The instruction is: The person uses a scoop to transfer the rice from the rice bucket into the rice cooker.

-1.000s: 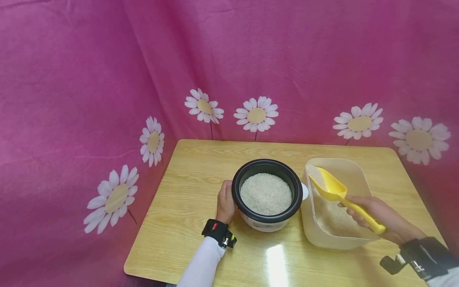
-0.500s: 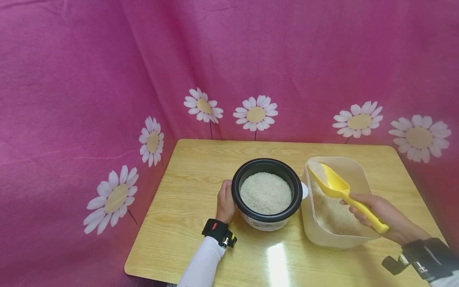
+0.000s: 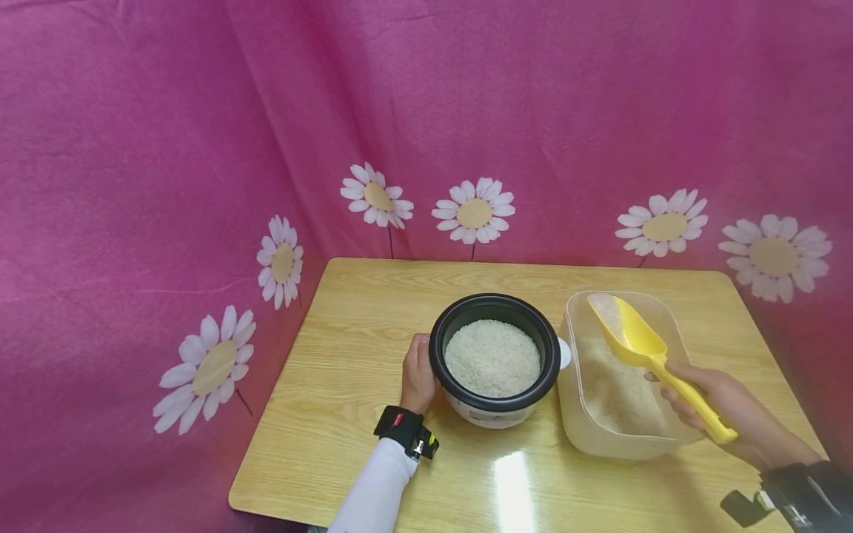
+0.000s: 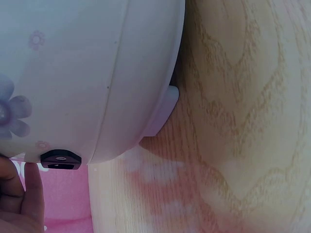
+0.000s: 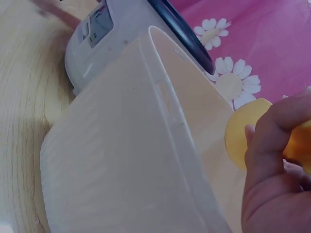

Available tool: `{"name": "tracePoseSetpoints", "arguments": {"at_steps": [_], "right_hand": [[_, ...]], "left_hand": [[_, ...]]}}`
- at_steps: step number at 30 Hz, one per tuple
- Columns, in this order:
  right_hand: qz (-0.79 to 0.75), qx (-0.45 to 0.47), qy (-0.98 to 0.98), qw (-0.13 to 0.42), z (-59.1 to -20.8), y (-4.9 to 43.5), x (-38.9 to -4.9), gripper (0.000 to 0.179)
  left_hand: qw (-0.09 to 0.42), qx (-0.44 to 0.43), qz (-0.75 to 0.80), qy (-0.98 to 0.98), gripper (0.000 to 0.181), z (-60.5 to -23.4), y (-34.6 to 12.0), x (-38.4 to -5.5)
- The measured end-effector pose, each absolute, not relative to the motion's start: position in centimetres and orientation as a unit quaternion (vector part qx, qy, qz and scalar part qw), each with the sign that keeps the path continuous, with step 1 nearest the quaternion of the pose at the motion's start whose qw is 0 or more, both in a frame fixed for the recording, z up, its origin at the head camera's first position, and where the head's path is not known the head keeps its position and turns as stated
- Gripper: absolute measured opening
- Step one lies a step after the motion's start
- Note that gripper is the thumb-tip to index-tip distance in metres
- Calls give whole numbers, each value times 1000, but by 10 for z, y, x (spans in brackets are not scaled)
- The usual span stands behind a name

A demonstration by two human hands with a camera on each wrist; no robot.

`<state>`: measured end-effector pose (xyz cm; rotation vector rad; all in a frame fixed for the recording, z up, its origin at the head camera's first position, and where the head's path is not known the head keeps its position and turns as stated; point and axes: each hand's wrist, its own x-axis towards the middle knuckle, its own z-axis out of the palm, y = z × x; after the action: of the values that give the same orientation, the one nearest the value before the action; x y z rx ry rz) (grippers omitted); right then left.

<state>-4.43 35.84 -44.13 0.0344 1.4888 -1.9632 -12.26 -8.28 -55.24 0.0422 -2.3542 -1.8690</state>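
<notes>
My right hand (image 3: 729, 411) grips the handle of a yellow scoop (image 3: 629, 329), which is tilted over an open translucent bin (image 3: 576, 426). Pale rice lies towards the scoop's tip, and more rice (image 3: 616, 385) covers the bin's bottom. Left of the bin stands a white rice cooker (image 3: 489, 416) with a black rim, holding a mound of white rice (image 3: 493, 359). My left hand (image 3: 418, 376) holds the cooker at its left side. Curled fingers (image 4: 34, 187) show against the cooker's wall beside a black socket (image 4: 60, 159) in the left wrist view.
The cooker and the bin stand side by side on a wooden table (image 3: 346, 414), the cooker's white right handle (image 3: 565, 354) close to the bin's wall. A pink curtain (image 3: 533, 111) with daisies hangs behind the table and along its left.
My right hand has moved the yellow scoop a little to the right, its tip now away from the bin's left edge. The left hand and the cooker stay in place.
</notes>
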Motion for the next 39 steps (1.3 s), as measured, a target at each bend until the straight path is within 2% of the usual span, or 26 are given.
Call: {"name": "tracePoseSetpoints", "arguments": {"at_steps": [11, 23, 39], "right_hand": [[-748, -6, 596, 293, -438, 357, -35, 41], [-748, -12, 602, 278, -422, 347, -29, 39], [-690, -29, 656, 304, -405, 297, -37, 33]], "left_hand": [[68, 16, -622, -780, 41, -552, -83, -123], [78, 12, -613, -786, 40, -552, -83, -123], [70, 16, -614, -786, 39, -553, -83, -124]]}}
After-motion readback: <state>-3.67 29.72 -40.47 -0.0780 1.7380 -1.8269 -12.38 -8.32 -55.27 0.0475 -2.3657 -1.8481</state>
